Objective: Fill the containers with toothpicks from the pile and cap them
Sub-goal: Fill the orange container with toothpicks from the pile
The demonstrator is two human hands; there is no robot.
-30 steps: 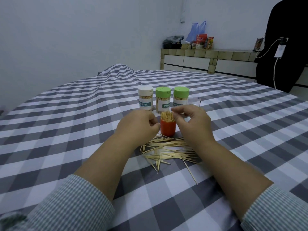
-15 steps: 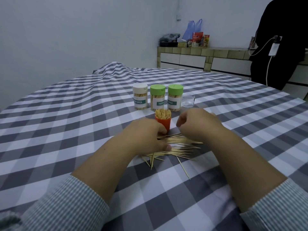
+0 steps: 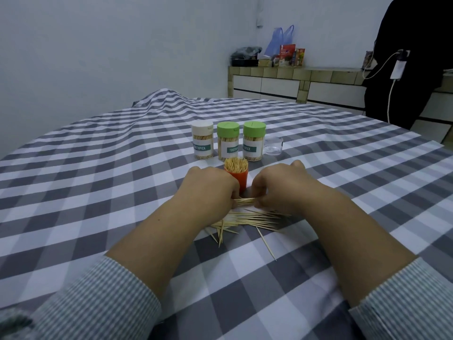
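An orange container (image 3: 239, 178), open and packed with upright toothpicks, stands just beyond my hands. My left hand (image 3: 208, 190) and my right hand (image 3: 282, 187) each pinch one end of a small bundle of toothpicks (image 3: 245, 200) held level just above the loose pile (image 3: 247, 220) on the cloth. Behind stand three capped containers labelled toothpick: a white-capped one (image 3: 202, 139) and two green-capped ones (image 3: 228, 141) (image 3: 254, 141). A clear cap (image 3: 273, 146) lies to their right.
The table wears a grey and white checked cloth (image 3: 98, 182), bunched up at the far left. A tiled counter (image 3: 294, 82) with bags and boxes lines the back wall. A person in black (image 3: 411, 57) stands at the far right.
Both hands came down from the orange container's mouth to the pile and now hold a gathered bundle of toothpicks between them.
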